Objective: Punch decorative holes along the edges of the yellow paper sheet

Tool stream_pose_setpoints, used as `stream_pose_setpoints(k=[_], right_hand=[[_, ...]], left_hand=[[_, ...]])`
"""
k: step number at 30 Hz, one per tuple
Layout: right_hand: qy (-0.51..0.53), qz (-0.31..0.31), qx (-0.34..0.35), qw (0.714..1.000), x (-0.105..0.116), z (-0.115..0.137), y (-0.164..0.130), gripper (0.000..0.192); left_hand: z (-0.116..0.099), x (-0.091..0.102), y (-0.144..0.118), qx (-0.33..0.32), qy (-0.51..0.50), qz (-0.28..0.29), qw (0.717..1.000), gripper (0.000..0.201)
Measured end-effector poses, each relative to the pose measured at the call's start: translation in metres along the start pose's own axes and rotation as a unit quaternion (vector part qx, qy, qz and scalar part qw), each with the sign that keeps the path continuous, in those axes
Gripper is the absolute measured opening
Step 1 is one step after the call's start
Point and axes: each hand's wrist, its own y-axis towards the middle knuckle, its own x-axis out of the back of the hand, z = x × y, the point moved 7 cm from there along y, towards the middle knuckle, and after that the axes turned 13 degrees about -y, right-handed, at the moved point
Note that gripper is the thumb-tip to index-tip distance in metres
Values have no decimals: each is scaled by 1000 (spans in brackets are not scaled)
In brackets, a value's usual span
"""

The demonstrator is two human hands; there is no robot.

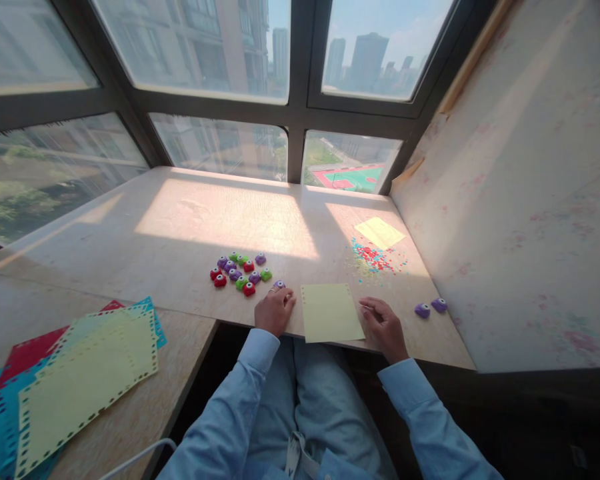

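A pale yellow sheet of paper (331, 317) lies at the table's front edge, with small holes along its far side. To its left, my left hand (275, 311) rests with fingers curled. A purple craft hole punch (279, 285) with an eye-like top shows right at its knuckles; whether the fingers grip it is hidden. Beside the sheet's right edge, my right hand (384, 327) is closed with thumb and fingers together; what they hold, if anything, is too small to make out. Several red, green and purple hole punches (239, 272) cluster beyond my left hand.
Punched paper dots (373, 259) are scattered near a small yellow paper (380, 233) at back right. Two purple punches (431, 307) sit near the wall (530, 233). Hole-edged coloured sheets (90, 383) lie stacked at left, near a white cable (143, 455). Windows border the back.
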Motion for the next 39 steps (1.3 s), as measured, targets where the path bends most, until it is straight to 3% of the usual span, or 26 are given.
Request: stream_pose_setpoints(k=[6, 10, 13, 15, 17, 19, 21, 22, 24, 26, 30, 39], right_hand=[[4, -7, -10, 1000, 7, 0, -10, 22], [8, -11, -18, 1000, 12, 4, -17, 22], [15, -12, -29, 999, 16, 14, -23, 23], [23, -5, -32, 999, 17, 26, -26, 23], [39, 12, -34, 999, 15, 43, -29, 23], [67, 37, -28, 997, 9, 65, -32, 23], [95, 58, -20, 994, 0, 86, -33, 24], [103, 70, -17, 992, -6, 95, -32, 24], [111, 93, -16, 989, -19, 109, -30, 25], [102, 108, -23, 989, -31, 116, -26, 26], [53, 117, -1, 992, -48, 118, -19, 21], [39, 104, -21, 994, -47, 105, -21, 19]], left_hand=[[-9, -8, 0, 7, 80, 33, 996, 20], [-9, -14, -1, 6, 80, 39, 996, 23], [-5, -10, -2, 17, -23, 3, 1000, 13], [0, -6, -3, 48, -187, -26, 981, 8], [7, -11, -6, 111, -397, -19, 911, 14], [6, -22, -13, 179, -577, 18, 797, 23], [-3, -31, -21, 227, -682, 56, 693, 26], [-8, -35, -26, 247, -709, 70, 657, 24], [-15, -43, -36, 285, -733, 89, 611, 18], [-18, -50, -44, 315, -739, 98, 587, 17], [-21, -60, -53, 323, -741, 103, 580, 21], [-24, -60, -57, 282, -704, 103, 644, 23]])
